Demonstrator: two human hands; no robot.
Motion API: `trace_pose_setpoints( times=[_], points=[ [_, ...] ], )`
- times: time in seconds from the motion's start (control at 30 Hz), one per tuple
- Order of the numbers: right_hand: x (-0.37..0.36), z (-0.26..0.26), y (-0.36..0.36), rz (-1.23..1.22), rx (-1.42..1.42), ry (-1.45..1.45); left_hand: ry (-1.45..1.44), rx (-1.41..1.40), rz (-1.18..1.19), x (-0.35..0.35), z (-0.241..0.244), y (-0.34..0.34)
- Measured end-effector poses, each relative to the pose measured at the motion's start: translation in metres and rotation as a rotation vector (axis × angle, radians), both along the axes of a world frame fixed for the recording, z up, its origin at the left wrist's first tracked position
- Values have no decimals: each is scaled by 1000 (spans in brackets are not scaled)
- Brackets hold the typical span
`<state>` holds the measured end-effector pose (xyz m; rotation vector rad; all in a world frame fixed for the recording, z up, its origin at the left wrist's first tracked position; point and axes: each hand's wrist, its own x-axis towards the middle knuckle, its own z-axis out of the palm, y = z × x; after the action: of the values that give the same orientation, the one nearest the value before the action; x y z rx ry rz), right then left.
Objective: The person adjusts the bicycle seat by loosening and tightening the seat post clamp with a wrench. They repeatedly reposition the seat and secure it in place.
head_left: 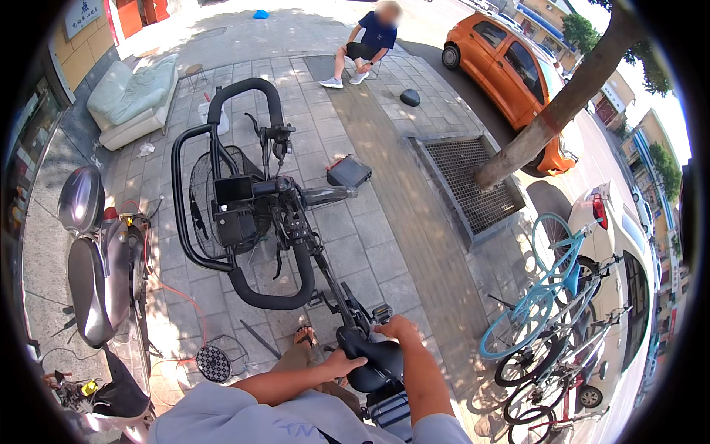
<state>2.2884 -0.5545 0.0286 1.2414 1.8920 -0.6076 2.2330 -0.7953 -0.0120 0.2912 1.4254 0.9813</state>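
Observation:
An electric bicycle with a black frame stands in front of me, its padded loop handlebar pointing away. My left hand grips the side of the black saddle, thumb on its edge. Just beyond the saddle's right side, my right hand reaches down by the frame, close to a pedal. Its fingertips are partly hidden, so what they hold is unclear. Behind the saddle is a black rear rack. At the front are a wire basket and a black display box.
A scooter stands left, near a round patterned stool and an orange hose. A black case lies ahead. Several bicycles line the right, beyond a tree grate. A seated person is ahead.

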Motion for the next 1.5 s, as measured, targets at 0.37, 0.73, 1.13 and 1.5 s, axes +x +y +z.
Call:
trace_pose_setpoints(
  times=[0.37, 0.73, 1.13, 1.5],
  points=[
    [-21, -100, -11, 164, -470, -38, 89, 118, 94, 2, -33, -4],
    [-22, -115, -8, 112, -373, -17, 141, 26, 66, 6, -24, 0],
    [17, -136, 14, -147, -674, 235, 80, 98, 155, 14, -59, -11],
    [103, -214, 17, -733, -872, 196, 137, -114, -49, -13, -50, 22]
  ],
)
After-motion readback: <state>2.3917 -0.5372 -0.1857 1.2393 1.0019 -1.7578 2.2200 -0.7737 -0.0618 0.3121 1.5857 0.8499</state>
